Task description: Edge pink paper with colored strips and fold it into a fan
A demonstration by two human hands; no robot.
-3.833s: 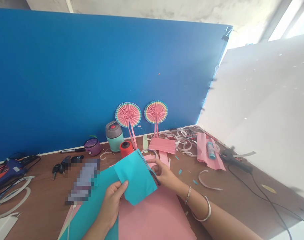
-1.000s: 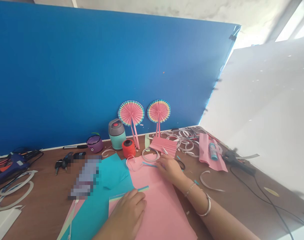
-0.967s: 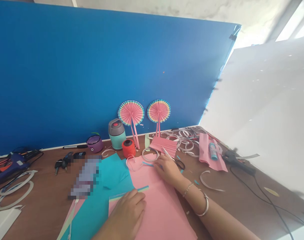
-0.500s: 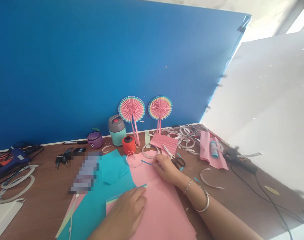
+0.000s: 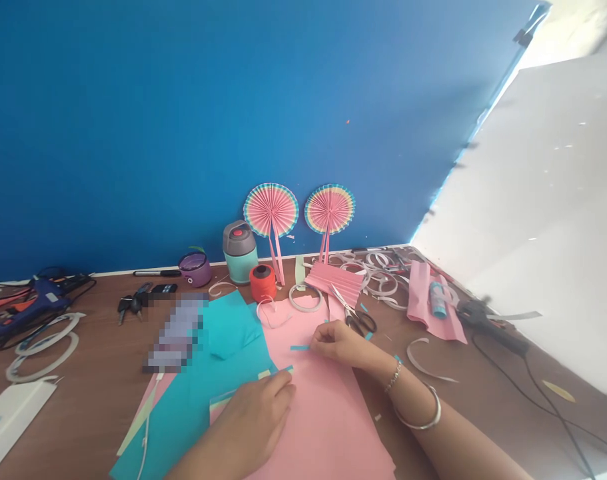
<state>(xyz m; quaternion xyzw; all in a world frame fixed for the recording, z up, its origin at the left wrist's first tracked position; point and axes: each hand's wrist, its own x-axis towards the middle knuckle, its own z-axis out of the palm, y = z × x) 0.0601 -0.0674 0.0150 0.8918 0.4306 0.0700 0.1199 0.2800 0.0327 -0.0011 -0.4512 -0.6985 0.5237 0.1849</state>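
My right hand (image 5: 333,343) pinches the end of a thin blue paper strip (image 5: 299,347) above the pink paper (image 5: 323,407). My left hand (image 5: 260,413) lies with its fingers close together on a small pink piece with a blue and pale green edge (image 5: 220,400), pressing it down on the sheets. A teal sheet (image 5: 233,333) lies to the left, partly under the pink paper. Scissors with black handles (image 5: 359,321) rest just behind my right hand, beside a pleated pink paper (image 5: 336,280).
Two round pleated fans (image 5: 271,210) lean on the blue wall. Near them stand a teal flask (image 5: 240,257), a red container (image 5: 262,283) and a purple cup (image 5: 194,269). A glue gun (image 5: 43,303) is at left; tape rings (image 5: 383,283), a glue stick (image 5: 438,300) and cables at right.
The view has shifted a little. My right hand has moved slightly down toward my left hand, with the blue strip now level. My left hand stays on the small layered piece.
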